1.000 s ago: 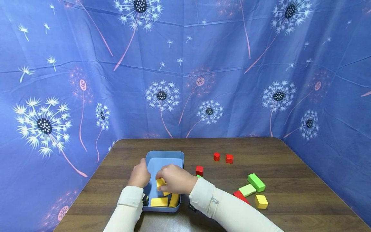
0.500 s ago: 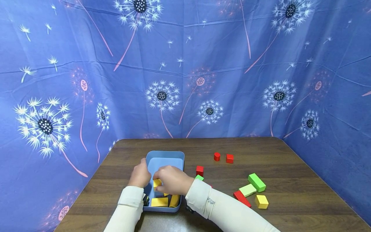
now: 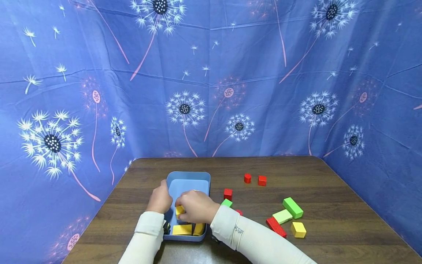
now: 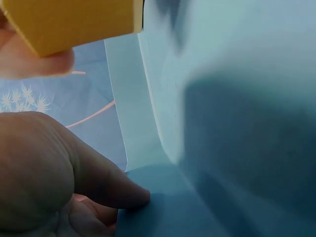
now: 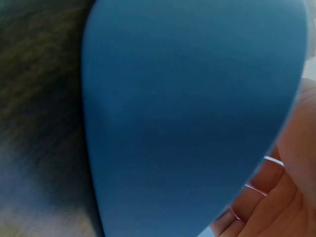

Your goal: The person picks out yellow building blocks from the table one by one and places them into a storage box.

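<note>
My left hand (image 3: 159,198) grips the left wall of a blue tray (image 3: 188,185); in the left wrist view the thumb lies over the rim of the tray (image 4: 170,217) with fingers curled outside. Over the tray my right hand (image 3: 197,207) pinches a yellow block (image 3: 179,211) between thumb and fingers. The left wrist view catches this yellow block (image 4: 79,24) close up. Near the tray's front lie a yellow rectangular block (image 3: 182,230) and a rounded yellow piece (image 3: 199,229). In the right wrist view, the tray's outer wall (image 5: 187,113) covers what the fingertips hold.
Right of the tray on the wooden table (image 3: 333,205) lie a red cylinder (image 3: 247,178), red cubes (image 3: 262,180), a green block (image 3: 292,207), a pale green block (image 3: 282,216), a long red block (image 3: 276,226) and a yellow cube (image 3: 298,230). A blue dandelion curtain (image 3: 211,110) surrounds it.
My right hand has shifted slightly left inside the tray with the yellow block. Its forearm shows more of the green and red pieces beside it. The left hand keeps its grip on the tray.
</note>
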`<state>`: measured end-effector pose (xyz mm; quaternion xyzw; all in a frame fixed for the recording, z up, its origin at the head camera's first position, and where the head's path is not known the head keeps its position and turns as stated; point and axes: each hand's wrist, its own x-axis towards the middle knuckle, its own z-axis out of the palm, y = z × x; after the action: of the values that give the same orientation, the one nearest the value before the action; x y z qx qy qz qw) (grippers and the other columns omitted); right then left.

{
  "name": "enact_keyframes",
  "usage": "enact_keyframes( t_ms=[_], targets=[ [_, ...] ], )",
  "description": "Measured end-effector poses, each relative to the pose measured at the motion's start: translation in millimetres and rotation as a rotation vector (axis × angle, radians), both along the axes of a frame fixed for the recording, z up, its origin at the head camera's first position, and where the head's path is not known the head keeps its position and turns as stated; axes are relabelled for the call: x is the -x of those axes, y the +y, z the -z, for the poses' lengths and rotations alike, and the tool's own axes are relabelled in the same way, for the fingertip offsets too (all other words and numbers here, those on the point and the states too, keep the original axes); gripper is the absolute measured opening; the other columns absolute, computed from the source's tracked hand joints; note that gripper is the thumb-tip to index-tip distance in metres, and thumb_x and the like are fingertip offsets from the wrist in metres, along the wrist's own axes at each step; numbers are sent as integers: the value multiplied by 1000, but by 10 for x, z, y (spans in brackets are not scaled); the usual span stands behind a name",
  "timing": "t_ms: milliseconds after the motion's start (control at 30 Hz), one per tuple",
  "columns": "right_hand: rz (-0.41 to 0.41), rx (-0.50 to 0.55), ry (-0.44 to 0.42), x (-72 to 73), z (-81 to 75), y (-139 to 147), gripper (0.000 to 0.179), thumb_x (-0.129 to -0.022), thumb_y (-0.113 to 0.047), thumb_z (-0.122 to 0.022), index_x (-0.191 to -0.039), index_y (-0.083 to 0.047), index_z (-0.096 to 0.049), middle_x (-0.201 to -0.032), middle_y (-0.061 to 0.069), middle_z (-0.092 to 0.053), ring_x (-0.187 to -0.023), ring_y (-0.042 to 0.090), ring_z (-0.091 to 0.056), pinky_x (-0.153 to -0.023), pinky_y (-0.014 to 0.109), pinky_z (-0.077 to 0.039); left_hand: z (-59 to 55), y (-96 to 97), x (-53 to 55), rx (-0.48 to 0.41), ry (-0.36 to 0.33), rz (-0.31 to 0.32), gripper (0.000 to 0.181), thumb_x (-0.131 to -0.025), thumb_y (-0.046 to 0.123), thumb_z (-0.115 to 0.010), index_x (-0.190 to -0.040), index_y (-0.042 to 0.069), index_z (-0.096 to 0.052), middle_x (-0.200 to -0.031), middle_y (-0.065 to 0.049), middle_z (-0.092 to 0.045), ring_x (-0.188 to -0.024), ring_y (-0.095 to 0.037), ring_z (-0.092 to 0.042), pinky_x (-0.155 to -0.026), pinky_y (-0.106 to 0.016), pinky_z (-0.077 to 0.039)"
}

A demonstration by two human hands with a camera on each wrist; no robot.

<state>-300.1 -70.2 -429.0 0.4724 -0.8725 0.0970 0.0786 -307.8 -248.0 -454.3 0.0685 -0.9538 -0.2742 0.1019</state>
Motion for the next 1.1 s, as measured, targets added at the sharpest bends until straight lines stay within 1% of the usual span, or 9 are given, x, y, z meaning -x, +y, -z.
enact_keyframes(
  t_ms=[167, 433, 600, 800, 1000, 1100],
  targets=[
    [4, 2, -13, 5, 29, 9, 27, -85, -35, -84, -108, -22, -80, -95, -13, -74, -75, -6, -58, -67, 16, -52, 4, -6, 1, -5, -13, -8, 61, -89, -9, -59, -146, -13, -38, -123, -34, -67, -102, -40, -71, -92, -59, -57],
    [14, -7, -30, -2, 47, 3, 25, -85, -33, -84, -107, -21, -80, -91, -14, -74, -72, -5, -56, -64, 15, -51, -10, -5, -3, 2, -8, -2, 61, -88, -9, -58, -146, -14, -38, -121, -36, -66, -100, -41, -71, -88, -59, -57],
    [21, -17, -40, -11, 45, 4, 26, -86, -34, -84, -108, -21, -80, -92, -13, -75, -72, -4, -56, -66, 15, -52, -12, -6, -5, -9, -21, -1, 61, -90, -8, -58, -147, -13, -37, -124, -35, -66, -104, -42, -71, -91, -61, -56],
    [28, -28, -30, -19, 44, 13, 25, -85, -34, -84, -106, -21, -80, -91, -14, -74, -72, -4, -56, -65, 16, -52, -9, 0, -4, -19, -23, -1, 60, -91, -8, -57, -147, -12, -37, -126, -35, -65, -109, -44, -70, -94, -61, -55],
    [14, -26, -9, -12, 61, 14, 19, -85, -33, -84, -98, -21, -78, -76, -16, -64, -65, -2, -51, -57, 16, -44, -4, -3, 1, -16, -23, -2, 59, -91, -8, -57, -147, -13, -37, -125, -36, -65, -109, -45, -70, -94, -61, -55],
    [15, -27, 2, -11, 66, 18, 20, -84, -34, -84, -99, -21, -78, -79, -15, -66, -67, -3, -52, -58, 16, -46, -3, -2, -6, -17, -33, -1, 61, -91, -8, -57, -148, -13, -35, -127, -36, -64, -110, -45, -70, -95, -62, -54]
  ],
)
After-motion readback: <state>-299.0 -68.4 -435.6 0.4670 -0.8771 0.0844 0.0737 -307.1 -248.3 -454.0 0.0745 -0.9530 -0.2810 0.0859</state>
